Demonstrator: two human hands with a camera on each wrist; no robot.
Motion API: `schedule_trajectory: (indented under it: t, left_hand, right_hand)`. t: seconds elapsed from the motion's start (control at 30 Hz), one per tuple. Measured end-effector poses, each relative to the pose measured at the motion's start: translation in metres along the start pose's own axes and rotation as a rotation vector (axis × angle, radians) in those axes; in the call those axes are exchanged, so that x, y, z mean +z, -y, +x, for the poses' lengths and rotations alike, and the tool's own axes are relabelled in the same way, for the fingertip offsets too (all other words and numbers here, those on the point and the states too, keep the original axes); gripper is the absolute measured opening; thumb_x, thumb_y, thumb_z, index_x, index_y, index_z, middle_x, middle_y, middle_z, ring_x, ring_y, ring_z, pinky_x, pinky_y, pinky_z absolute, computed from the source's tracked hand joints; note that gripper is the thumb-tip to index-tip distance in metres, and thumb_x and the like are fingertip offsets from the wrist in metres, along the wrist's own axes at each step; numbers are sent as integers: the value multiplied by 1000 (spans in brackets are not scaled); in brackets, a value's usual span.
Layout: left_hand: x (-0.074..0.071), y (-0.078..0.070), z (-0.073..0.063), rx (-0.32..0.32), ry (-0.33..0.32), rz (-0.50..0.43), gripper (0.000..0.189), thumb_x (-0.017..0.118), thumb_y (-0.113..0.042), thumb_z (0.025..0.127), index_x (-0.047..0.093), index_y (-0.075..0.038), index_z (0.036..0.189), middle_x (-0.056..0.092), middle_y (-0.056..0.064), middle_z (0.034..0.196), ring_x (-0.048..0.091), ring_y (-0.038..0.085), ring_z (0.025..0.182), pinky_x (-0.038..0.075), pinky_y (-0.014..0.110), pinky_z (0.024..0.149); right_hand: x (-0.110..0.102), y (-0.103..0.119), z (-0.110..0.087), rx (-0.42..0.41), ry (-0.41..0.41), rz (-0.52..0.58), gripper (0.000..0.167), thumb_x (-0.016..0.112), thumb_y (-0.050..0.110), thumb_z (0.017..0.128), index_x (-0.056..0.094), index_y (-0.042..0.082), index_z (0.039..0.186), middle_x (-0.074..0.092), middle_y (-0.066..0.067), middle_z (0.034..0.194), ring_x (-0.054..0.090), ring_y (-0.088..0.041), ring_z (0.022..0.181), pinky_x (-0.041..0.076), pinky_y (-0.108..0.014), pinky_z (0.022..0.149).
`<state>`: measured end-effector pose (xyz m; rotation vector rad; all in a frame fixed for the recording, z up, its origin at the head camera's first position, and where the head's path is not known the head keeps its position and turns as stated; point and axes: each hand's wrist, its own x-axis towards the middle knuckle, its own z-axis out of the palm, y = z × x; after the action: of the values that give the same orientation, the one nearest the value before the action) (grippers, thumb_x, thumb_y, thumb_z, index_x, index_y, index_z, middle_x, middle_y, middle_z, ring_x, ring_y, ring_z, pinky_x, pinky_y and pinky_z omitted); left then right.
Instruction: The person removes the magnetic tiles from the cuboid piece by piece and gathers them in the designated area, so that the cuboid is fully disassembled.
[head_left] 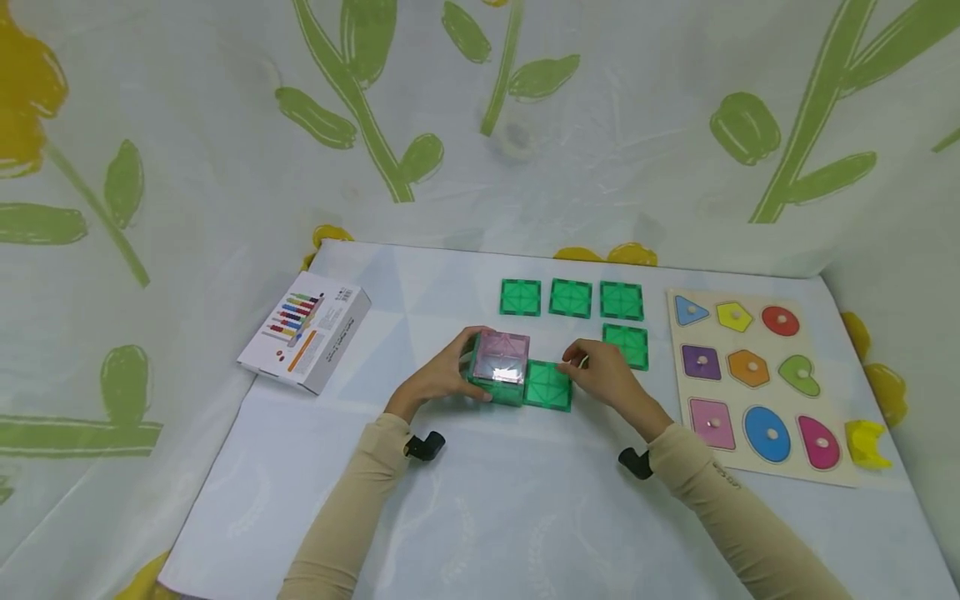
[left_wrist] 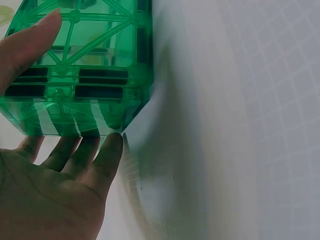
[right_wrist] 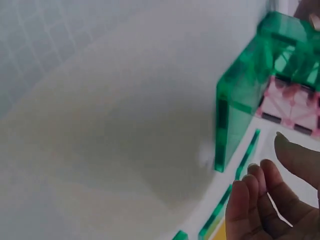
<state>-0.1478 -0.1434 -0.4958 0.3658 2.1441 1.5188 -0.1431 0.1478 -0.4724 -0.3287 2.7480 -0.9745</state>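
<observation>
A box built of translucent magnetic tiles (head_left: 501,358), green at the sides with a pink tile on top, stands mid-table. My left hand (head_left: 444,371) grips it from the left; in the left wrist view the thumb lies across one green face and the fingers (left_wrist: 107,155) are against another. A single green square tile (head_left: 548,385) joins the box's right side. Close by its upper right corner is my right hand (head_left: 606,371). The right wrist view shows that hand's fingers (right_wrist: 239,200) loosely bent with nothing between them, apart from the green tile (right_wrist: 232,130).
Several loose green tiles (head_left: 570,297) lie behind the box. At the right is a wooden shape puzzle board (head_left: 738,333) with knobbed pieces, and a yellow piece (head_left: 867,443) by its edge. A white cardboard box (head_left: 307,333) stands at the left.
</observation>
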Motion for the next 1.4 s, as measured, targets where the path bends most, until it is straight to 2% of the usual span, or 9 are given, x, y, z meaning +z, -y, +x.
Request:
schedule_trajectory:
  t: [0.13, 0.33, 0.73, 1.0, 1.27, 1.4]
  left_hand:
    - [0, 0, -1, -4, -9, 1, 109, 92, -1, 64, 29, -19, 152, 31, 9, 162, 18, 38, 156, 24, 59, 125]
    - [-1, 4, -1, -9, -18, -1, 110, 92, -2, 64, 28, -18, 153, 33, 9, 162, 21, 39, 155, 25, 58, 125]
    - [0, 6, -1, -11, -25, 2, 110, 92, -3, 64, 29, -18, 152, 32, 10, 162, 20, 41, 155, 24, 60, 125]
    - [-1, 5, -1, -9, -29, 1, 109, 91, -2, 64, 29, -17, 152, 34, 11, 161, 22, 41, 155, 24, 60, 125]
    - [-1, 6, -2, -14, -29, 5, 110, 91, -2, 64, 28, -18, 153, 34, 10, 161, 23, 40, 154, 26, 58, 124]
    - [-1, 5, -3, -11, -27, 7, 110, 91, -3, 64, 28, -18, 153, 33, 10, 161, 23, 40, 154, 25, 59, 125]
  right_hand:
    - [10, 1, 2, -1, 36, -20, 24, 77, 21, 89, 71, 3, 104, 70, -13, 97, 60, -24, 86, 53, -33, 73]
    - [18, 5, 6, 23, 85, -52, 47, 83, 26, 83, 67, 1, 120, 64, -17, 116, 59, -31, 106, 55, -47, 94]
    - [25, 19, 5, 76, 175, -157, 86, 95, 32, 66, 58, -1, 136, 55, -17, 124, 51, -29, 114, 52, -45, 104]
    - [30, 24, 1, 27, 147, -193, 87, 95, 34, 66, 58, -3, 135, 57, -17, 128, 52, -31, 117, 53, -45, 104]
    - [33, 23, 1, -13, 104, -204, 82, 96, 34, 64, 61, -4, 128, 60, -16, 124, 55, -31, 115, 53, -45, 102]
    - [33, 23, 1, -8, 103, -201, 81, 96, 34, 64, 61, -3, 128, 60, -16, 124, 54, -31, 115, 53, -45, 104]
